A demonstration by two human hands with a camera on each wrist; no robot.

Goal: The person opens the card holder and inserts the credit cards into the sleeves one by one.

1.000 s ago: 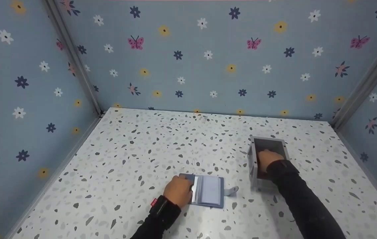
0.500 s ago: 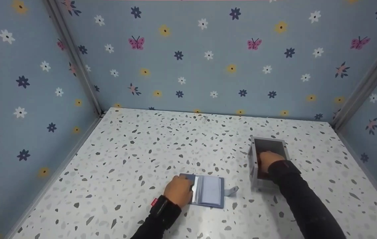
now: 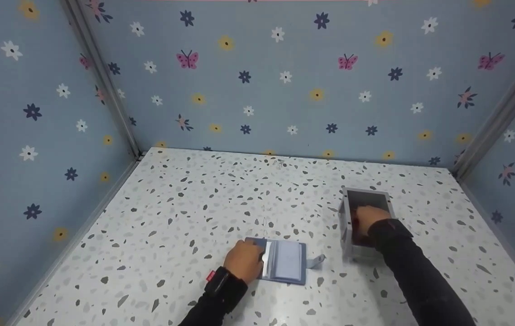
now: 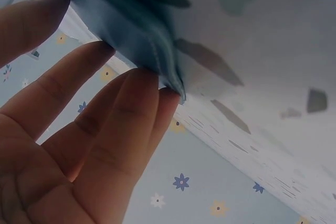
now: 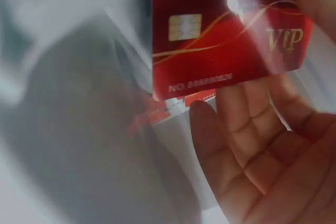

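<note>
My left hand (image 3: 243, 261) holds the left cover of an open blue card holder (image 3: 303, 262) on the table. In the left wrist view, the fingertips (image 4: 134, 80) meet the edge of its blue cover (image 4: 123, 27). Clear or whitish sleeves (image 3: 288, 259) lie in the middle, and a strap (image 3: 316, 261) sticks out on the right. My right hand (image 3: 370, 218) reaches into a grey open-topped box (image 3: 346, 226). There it pinches a red VIP card (image 5: 226, 30) with a gold chip, thumb and fingers on its right part. Behind it, more red cards (image 5: 201, 97) show, partly hidden.
A white speckled table (image 3: 221, 194) carries the box and the card holder. Blue patterned panels (image 3: 257, 90) stand at the back and both sides, with grey metal posts (image 3: 103, 81) at the corners. The box walls surround my right hand.
My right hand has shifted slightly right and toward me inside the box, and more red shows beside it. The left hand and card holder stay in place.
</note>
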